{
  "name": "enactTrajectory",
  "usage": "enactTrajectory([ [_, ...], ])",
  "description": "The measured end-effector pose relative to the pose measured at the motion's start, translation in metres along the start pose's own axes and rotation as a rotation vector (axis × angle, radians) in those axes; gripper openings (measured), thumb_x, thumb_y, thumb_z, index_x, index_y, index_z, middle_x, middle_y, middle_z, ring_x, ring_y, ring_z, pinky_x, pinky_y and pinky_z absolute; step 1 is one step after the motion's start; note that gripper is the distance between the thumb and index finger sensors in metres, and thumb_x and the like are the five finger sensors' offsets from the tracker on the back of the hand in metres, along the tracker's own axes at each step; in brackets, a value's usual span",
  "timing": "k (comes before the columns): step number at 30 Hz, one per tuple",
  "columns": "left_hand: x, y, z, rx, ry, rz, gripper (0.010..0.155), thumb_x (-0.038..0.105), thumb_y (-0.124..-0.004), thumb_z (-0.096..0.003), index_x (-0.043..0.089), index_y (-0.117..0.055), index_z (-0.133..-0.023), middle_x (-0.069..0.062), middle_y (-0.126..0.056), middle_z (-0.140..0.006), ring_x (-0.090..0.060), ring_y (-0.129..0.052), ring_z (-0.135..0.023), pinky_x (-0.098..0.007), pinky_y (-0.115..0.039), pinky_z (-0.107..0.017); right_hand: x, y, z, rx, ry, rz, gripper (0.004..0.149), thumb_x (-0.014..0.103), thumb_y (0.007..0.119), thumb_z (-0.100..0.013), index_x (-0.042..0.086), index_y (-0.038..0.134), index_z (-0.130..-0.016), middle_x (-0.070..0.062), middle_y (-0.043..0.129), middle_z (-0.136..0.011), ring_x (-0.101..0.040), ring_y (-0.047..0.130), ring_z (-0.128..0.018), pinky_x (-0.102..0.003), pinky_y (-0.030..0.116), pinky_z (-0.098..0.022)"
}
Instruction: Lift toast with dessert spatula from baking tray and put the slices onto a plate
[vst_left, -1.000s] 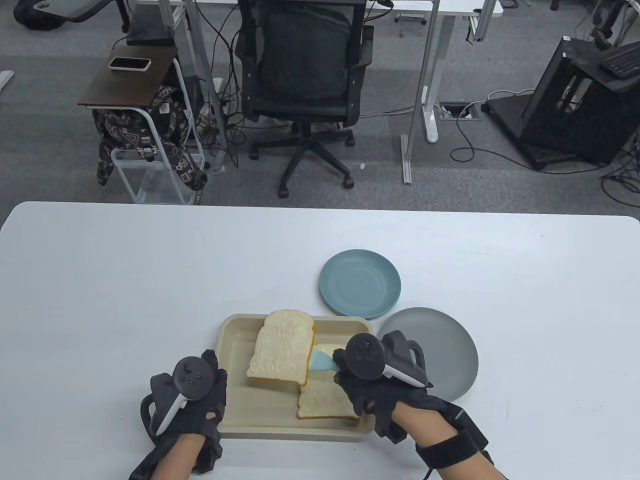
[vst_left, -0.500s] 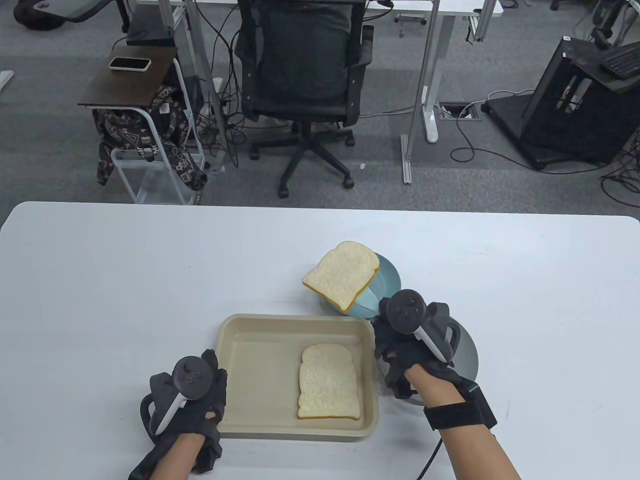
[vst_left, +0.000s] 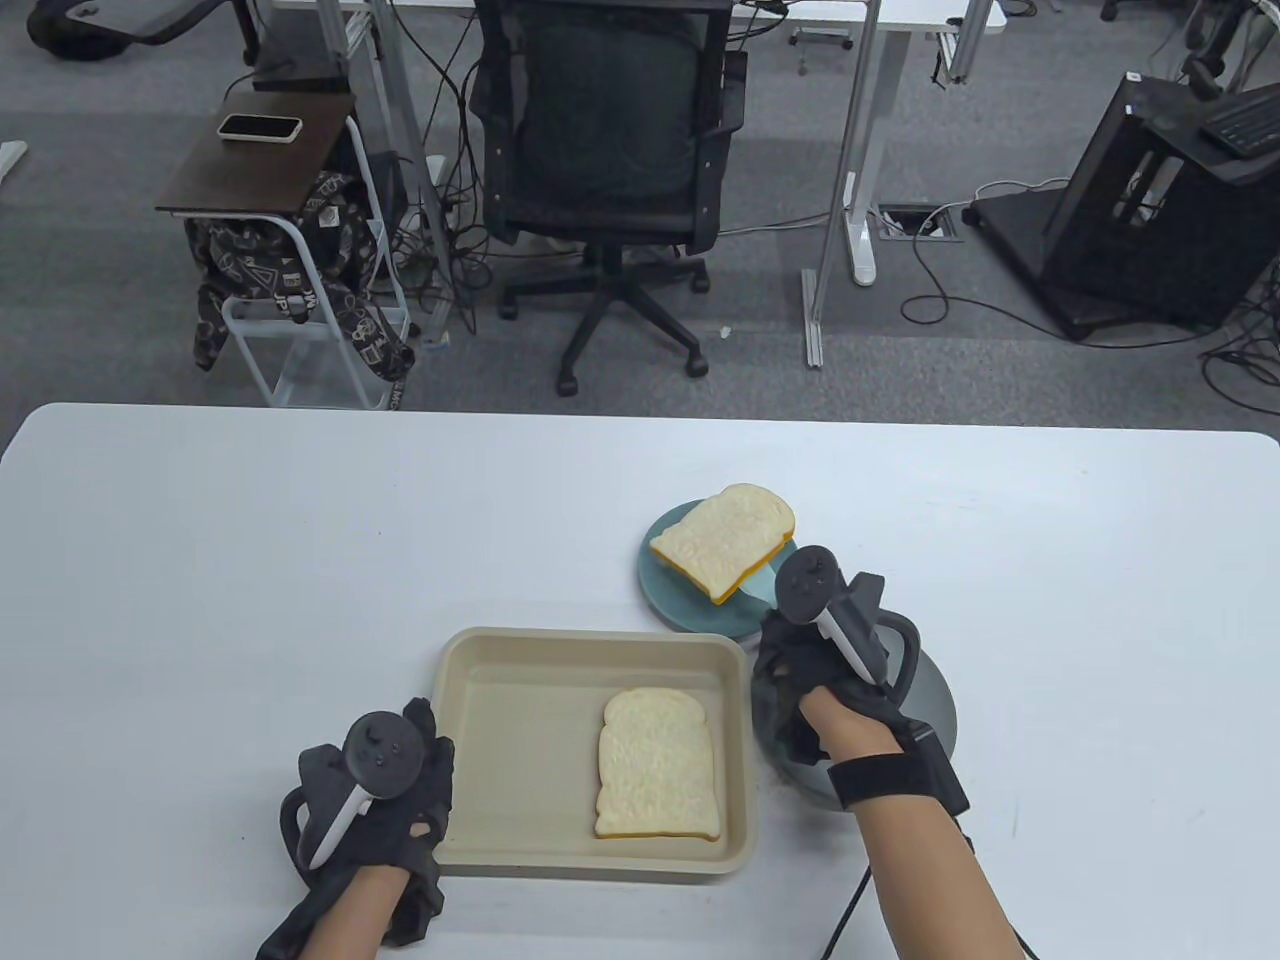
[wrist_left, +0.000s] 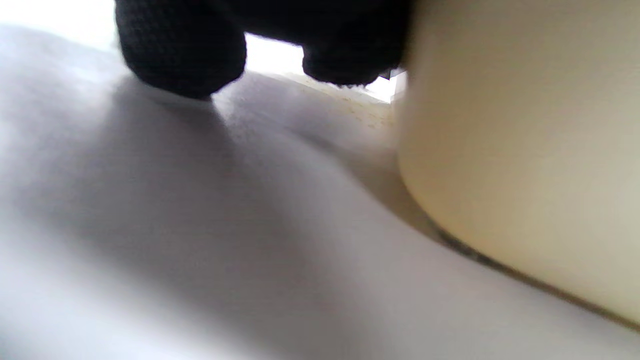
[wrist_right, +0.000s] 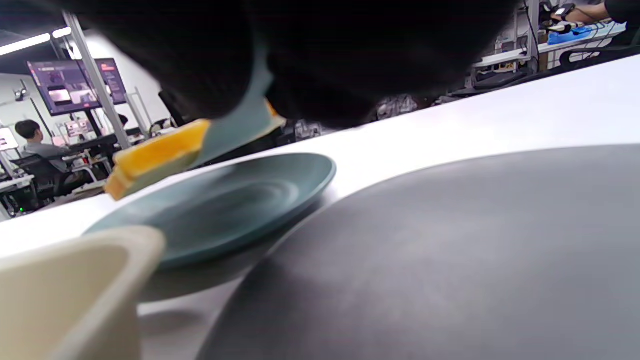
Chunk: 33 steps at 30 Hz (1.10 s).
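I take the tray (vst_left: 470, 700) as my landmark; it sits on the white table (vst_left: 200, 560), cream-coloured and rectangular. My right hand (vst_left: 800, 670) is just past the tray's far right corner, over the near edge of the grey plate (vst_left: 935, 710) that lies right of the tray. Its fingers are curled round the handle of the spatula (vst_left: 757, 588), whose pale blue blade reaches away from the tray and carries one toast slice (vst_left: 725, 538). In the right wrist view that slice (wrist_right: 160, 155) rides on the blade (wrist_right: 235, 130) above the teal plate (wrist_right: 240, 200), tilted, its low end close over the plate; I cannot tell whether it touches. The teal plate (vst_left: 680, 605) sits just beyond the tray's far right corner, its edge close to the grey plate.

A second slice (vst_left: 658, 765) lies flat inside the tray, in its right half, toward the near wall.

My left hand (vst_left: 375, 800) rests at the tray's near left corner. In the left wrist view I see gloved fingertips (wrist_left: 180, 60) down on the table right beside the tray's outer wall (wrist_left: 525, 150), gripping nothing, but I cannot tell how the fingers lie.
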<state>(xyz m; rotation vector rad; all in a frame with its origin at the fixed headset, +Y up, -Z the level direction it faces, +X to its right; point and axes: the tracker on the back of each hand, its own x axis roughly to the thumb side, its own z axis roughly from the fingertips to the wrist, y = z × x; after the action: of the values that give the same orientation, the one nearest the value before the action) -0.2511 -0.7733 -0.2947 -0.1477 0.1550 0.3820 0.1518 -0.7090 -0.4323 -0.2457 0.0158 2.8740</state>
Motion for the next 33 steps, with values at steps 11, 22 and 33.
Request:
enactTrajectory([
  [11, 0.0, 0.0, 0.0, -0.001, 0.0, 0.003, 0.061, 0.046, -0.066, -0.0597, 0.013, -0.054, -0.11, 0.004, -0.094, -0.051, -0.012, -0.091, -0.017, -0.042, -0.089, -0.039, 0.025, -0.011, -0.018, 0.108, 0.028, 0.195, 0.054, 0.036, 0.082, -0.04, 0.007, 0.08, -0.086, -0.016, 0.098, -0.048, -0.014, 0.095, -0.002, -0.03, 0.087, 0.014],
  [22, 0.0, 0.0, -0.001, -0.005, 0.004, 0.007, 0.061, 0.046, -0.066, -0.0597, 0.013, -0.054, -0.11, 0.004, -0.094, -0.051, -0.013, -0.091, -0.017, -0.042, -0.089, -0.039, 0.066, -0.036, -0.033, 0.224, 0.069, 0.484, 0.055, 0.038, 0.084, -0.04, 0.011, 0.08, -0.088, -0.015, 0.097, -0.052, -0.017, 0.097, -0.006, -0.032, 0.088, 0.01],
  [33, -0.001, 0.0, 0.0, -0.002, 0.005, 0.006, 0.061, 0.046, -0.065, -0.0597, 0.013, -0.054, -0.11, 0.004, -0.094, -0.051, -0.013, -0.091, -0.017, -0.042, -0.089, -0.039, 0.065, -0.048, -0.033, 0.281, 0.104, 0.545, 0.056, 0.039, 0.083, -0.04, 0.012, 0.079, -0.089, -0.014, 0.097, -0.053, -0.017, 0.098, -0.007, -0.032, 0.088, 0.009],
])
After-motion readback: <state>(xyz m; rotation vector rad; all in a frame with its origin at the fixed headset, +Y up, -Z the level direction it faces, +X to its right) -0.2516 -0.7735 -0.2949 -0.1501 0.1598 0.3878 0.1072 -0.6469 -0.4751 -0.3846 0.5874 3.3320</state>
